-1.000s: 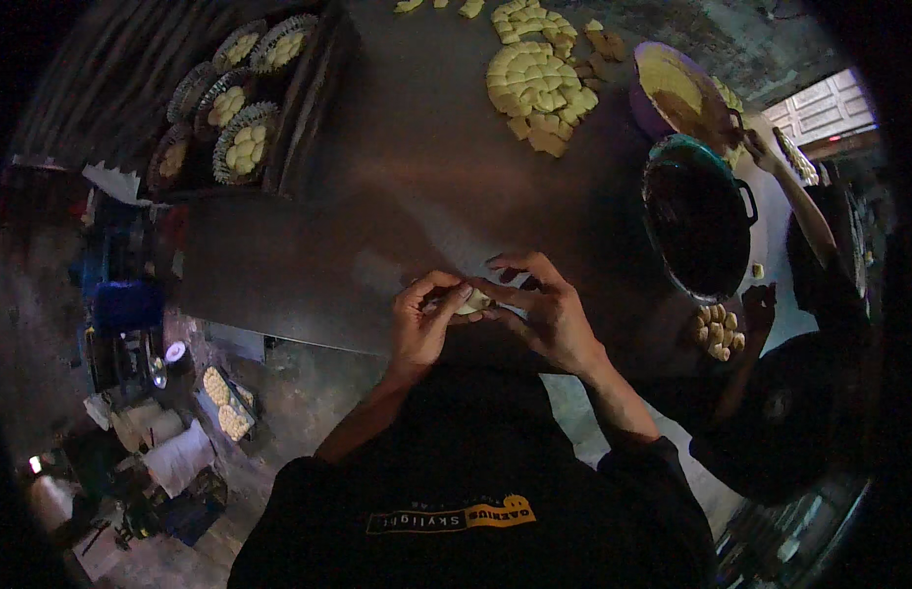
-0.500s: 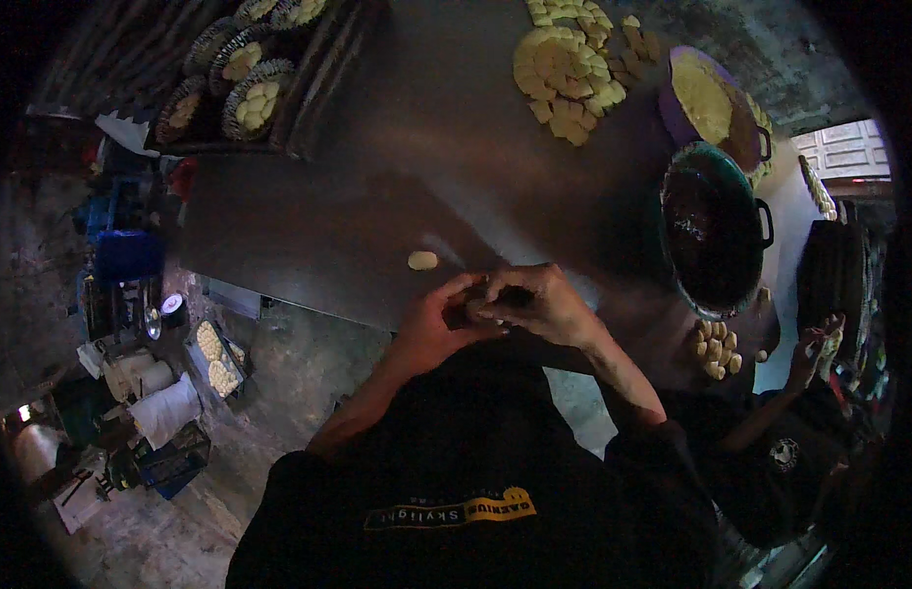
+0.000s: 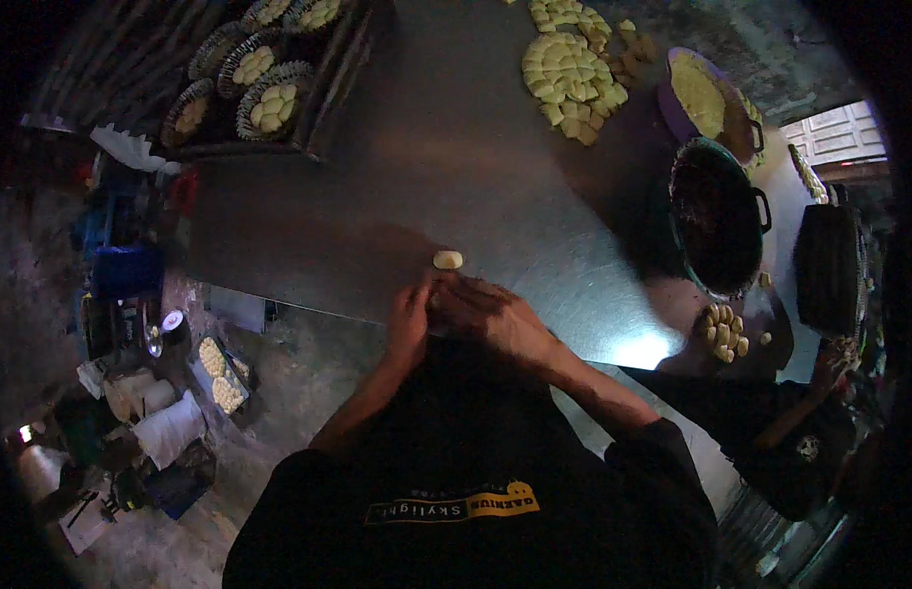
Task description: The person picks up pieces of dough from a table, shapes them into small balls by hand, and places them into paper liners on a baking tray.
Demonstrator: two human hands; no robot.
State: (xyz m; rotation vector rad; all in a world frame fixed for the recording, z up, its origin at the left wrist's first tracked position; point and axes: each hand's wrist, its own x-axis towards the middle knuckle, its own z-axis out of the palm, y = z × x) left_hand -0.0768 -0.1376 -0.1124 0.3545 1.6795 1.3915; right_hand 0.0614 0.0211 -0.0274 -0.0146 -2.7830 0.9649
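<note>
My left hand (image 3: pixel 408 319) and my right hand (image 3: pixel 493 316) are pressed together just over the table's near edge. The right hand's fingers lie across the left hand's palm and cover most of its fingers. Both look closed around something, but what sits between them is hidden and in shadow. Right beyond the fingertips, a small pale oval dough piece (image 3: pixel 447 259) lies on the metal table (image 3: pixel 309 240), apart from both hands.
A tray at the far left holds fluted tins (image 3: pixel 271 106) of dough pieces. Cut dough pieces (image 3: pixel 564 74) lie far right, near a purple basin (image 3: pixel 696 93) and a green basin (image 3: pixel 716 221) with dark contents. Oval dough pieces (image 3: pixel 723 332) sit at right, beside a co-worker's arm (image 3: pixel 799 407).
My right hand has turned from a raised, pinching pose to lie flatter over the left. Light on the table has brightened at right. The co-worker's hand has moved lower.
</note>
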